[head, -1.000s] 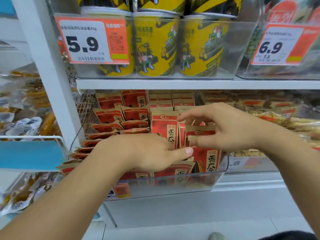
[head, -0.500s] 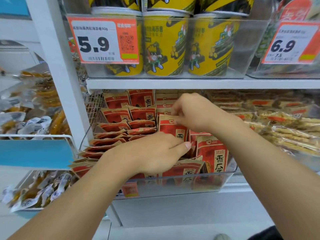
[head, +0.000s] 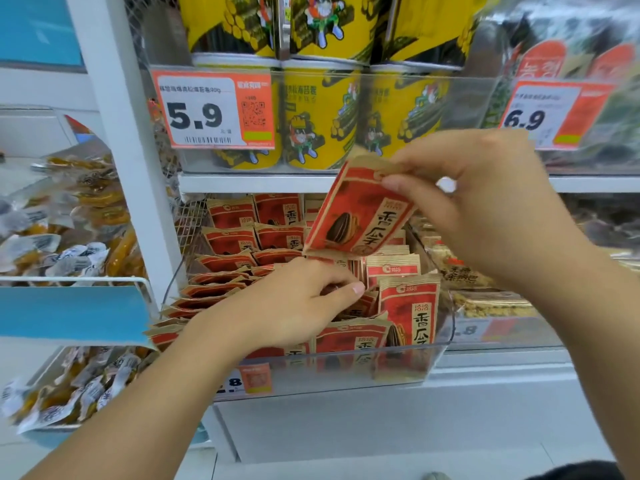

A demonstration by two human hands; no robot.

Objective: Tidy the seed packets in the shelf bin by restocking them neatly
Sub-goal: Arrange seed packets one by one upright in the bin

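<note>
Head view, left to right: the left hand [head: 294,303] rests among the red seed packets [head: 228,261] lying flat in the left side of the clear shelf bin [head: 346,372], fingers curled into the stack, though whether its grip is clamped on a packet cannot be told. Upright packets [head: 410,306] stand in the bin's right side. Above them, the right hand [head: 474,199] now pinches one lifted packet [head: 360,216] by its top edge, tilted, clear of the bin. Half a second earlier that hand was down among the rows; the packet has been pulled out, likely for reseating neatly
</note>
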